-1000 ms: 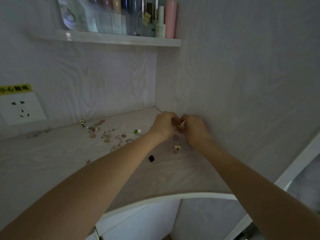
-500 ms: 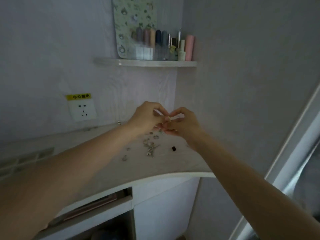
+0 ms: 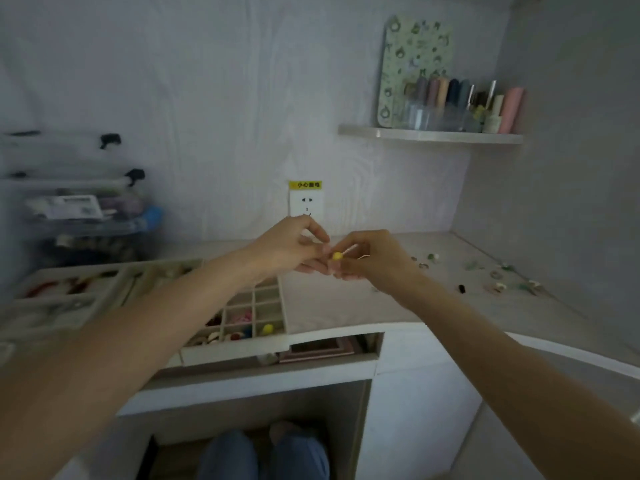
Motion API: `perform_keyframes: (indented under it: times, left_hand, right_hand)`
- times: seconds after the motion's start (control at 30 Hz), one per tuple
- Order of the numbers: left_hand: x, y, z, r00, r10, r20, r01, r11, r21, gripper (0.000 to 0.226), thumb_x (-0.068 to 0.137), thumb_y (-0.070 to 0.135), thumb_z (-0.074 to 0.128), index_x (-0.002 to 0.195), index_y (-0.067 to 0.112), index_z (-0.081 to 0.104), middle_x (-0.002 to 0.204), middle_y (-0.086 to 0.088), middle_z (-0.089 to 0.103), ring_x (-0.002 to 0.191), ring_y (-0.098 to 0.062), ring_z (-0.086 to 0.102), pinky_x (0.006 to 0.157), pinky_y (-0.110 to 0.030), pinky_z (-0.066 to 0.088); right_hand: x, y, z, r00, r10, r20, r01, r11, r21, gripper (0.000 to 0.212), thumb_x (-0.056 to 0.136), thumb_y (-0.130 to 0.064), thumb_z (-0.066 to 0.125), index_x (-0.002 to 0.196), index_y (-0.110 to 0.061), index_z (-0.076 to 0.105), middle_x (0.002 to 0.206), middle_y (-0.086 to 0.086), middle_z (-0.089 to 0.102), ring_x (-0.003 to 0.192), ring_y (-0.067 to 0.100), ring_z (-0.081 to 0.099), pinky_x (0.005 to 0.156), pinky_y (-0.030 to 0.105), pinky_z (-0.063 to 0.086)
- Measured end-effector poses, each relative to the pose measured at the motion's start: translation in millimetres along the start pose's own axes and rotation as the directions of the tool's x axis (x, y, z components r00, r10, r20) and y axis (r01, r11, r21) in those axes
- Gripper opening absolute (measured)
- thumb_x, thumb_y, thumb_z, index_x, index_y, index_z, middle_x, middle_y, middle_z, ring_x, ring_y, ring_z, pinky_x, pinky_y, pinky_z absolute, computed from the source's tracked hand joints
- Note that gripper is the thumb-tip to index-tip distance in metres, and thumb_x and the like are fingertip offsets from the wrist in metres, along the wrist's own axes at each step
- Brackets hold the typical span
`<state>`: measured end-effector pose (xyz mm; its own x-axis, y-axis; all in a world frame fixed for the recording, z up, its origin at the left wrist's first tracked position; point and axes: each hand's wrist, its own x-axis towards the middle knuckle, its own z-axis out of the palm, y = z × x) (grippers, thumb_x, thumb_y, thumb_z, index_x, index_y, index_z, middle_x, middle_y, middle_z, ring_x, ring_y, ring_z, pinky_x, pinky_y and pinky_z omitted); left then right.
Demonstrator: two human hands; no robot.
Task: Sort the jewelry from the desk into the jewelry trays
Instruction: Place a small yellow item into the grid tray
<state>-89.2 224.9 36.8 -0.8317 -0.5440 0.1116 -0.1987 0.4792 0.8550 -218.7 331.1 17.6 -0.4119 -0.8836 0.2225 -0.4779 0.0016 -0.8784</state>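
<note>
My left hand [image 3: 291, 245] and my right hand [image 3: 372, 259] meet in the air above the desk [image 3: 346, 306]. Together their fingertips pinch a small yellow earring [image 3: 336, 256] with a thin pin. Below and to the left lies a beige jewelry tray [image 3: 242, 348] with many small compartments, holding a yellow piece [image 3: 267, 328], a pink piece and other bits. More trays [image 3: 69, 289] lie further left, partly hidden by my left forearm. Several loose jewelry pieces [image 3: 497, 275] lie scattered on the desk at the right.
A wall socket [image 3: 306, 204] with a yellow label sits behind my hands. A shelf [image 3: 429, 135] at the upper right carries bottles and a patterned board. Clear storage boxes [image 3: 79, 209] stack at the left. A small black object [image 3: 461, 288] lies on the desk. My knees show below.
Both hands lifted off the desk corner with the small piece between them and travelled left. The view swung left with them, so the jewelry trays and storage boxes came into sight.
</note>
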Motion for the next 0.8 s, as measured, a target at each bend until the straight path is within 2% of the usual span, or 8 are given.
perform_keyframes:
  times: [0.13,0.23,0.3,0.37,0.43,0.53,0.67,0.8]
  left_hand:
    - [-34,-28,-17,0.996,0.084,-0.007,-0.073,0.896,0.439,0.017,0.09,0.007,0.057,0.094,0.022,0.063,0.091,0.012,0.064,0.088,-0.001,0.061,0.091,-0.025,0.048]
    - [-59,-46,-24,0.997,0.069,0.034,-0.076,0.798,0.597,0.021,0.092,0.011,0.054,0.1,0.021,0.07,0.102,0.015,0.059,0.09,0.003,0.053,0.092,-0.017,0.04]
    - [-68,-55,-29,0.997,0.059,0.043,-0.073,0.77,0.634,0.025,0.091,0.008,0.053,0.103,0.023,0.071,0.109,0.012,0.061,0.092,0.002,0.05,0.094,-0.019,0.037]
    - [-72,-60,-31,0.997,0.06,0.045,-0.075,0.739,0.669,0.021,0.09,0.016,0.058,0.104,0.024,0.071,0.112,0.008,0.062,0.092,0.001,0.046,0.096,-0.022,0.033]
    - [-72,-64,-32,0.996,0.074,0.044,-0.084,0.723,0.686,0.019,0.088,0.027,0.062,0.104,0.025,0.072,0.107,0.008,0.063,0.09,0.0,0.043,0.095,-0.023,0.031]
    - [-66,-70,-28,0.996,0.089,0.016,-0.075,0.718,0.692,0.019,0.084,0.031,0.066,0.101,0.026,0.073,0.101,0.008,0.063,0.092,-0.004,0.044,0.092,-0.026,0.033]
    - [-56,-78,-20,0.999,0.047,-0.026,-0.013,0.687,0.727,0.019,0.079,0.037,0.07,0.095,0.029,0.074,0.105,0.006,0.066,0.108,-0.016,0.051,0.1,-0.043,0.038]
    - [-52,-80,-16,0.999,0.028,-0.04,0.011,0.681,0.732,0.016,0.077,0.04,0.071,0.089,0.03,0.075,0.099,0.007,0.066,0.105,-0.017,0.054,0.098,-0.048,0.039]
  right_hand:
    - [-7,2,34,0.995,0.038,0.092,-0.035,0.999,-0.028,0.009,0.08,-0.005,0.071,0.088,-0.006,0.068,0.074,0.014,0.07,0.066,0.017,0.069,0.071,0.023,0.058]
    - [-9,4,55,0.987,0.078,0.142,-0.075,0.997,-0.023,0.007,0.081,-0.007,0.07,0.087,-0.005,0.067,0.074,0.013,0.071,0.07,0.021,0.071,0.072,0.025,0.058]
    - [-9,3,65,0.983,0.069,0.173,-0.059,0.996,-0.064,0.006,0.082,-0.008,0.069,0.087,-0.006,0.068,0.071,0.008,0.07,0.066,0.017,0.069,0.064,0.019,0.055]
    - [-10,2,73,0.981,0.043,0.191,-0.011,0.987,-0.162,0.007,0.082,-0.013,0.07,0.088,-0.009,0.07,0.074,0.003,0.069,0.064,0.009,0.064,0.056,0.013,0.05]
    - [-9,2,80,0.982,0.03,0.188,0.019,0.968,-0.25,0.008,0.08,-0.018,0.073,0.085,-0.012,0.072,0.077,0.001,0.068,0.065,0.006,0.059,0.056,0.014,0.045]
    - [-7,4,86,0.983,0.031,0.182,0.031,0.944,-0.328,0.01,0.078,-0.019,0.075,0.085,-0.013,0.074,0.078,-0.002,0.067,0.065,0.001,0.054,0.059,0.013,0.04]
    - [-7,6,88,0.983,0.026,0.182,0.05,0.915,-0.4,0.015,0.077,-0.02,0.076,0.091,-0.014,0.073,0.088,0.001,0.069,0.075,0.006,0.057,0.062,0.011,0.038]
    - [-8,6,91,0.986,0.029,0.166,0.051,0.889,-0.454,0.017,0.078,-0.017,0.074,0.092,-0.009,0.071,0.09,0.006,0.069,0.078,0.012,0.056,0.057,0.011,0.036]
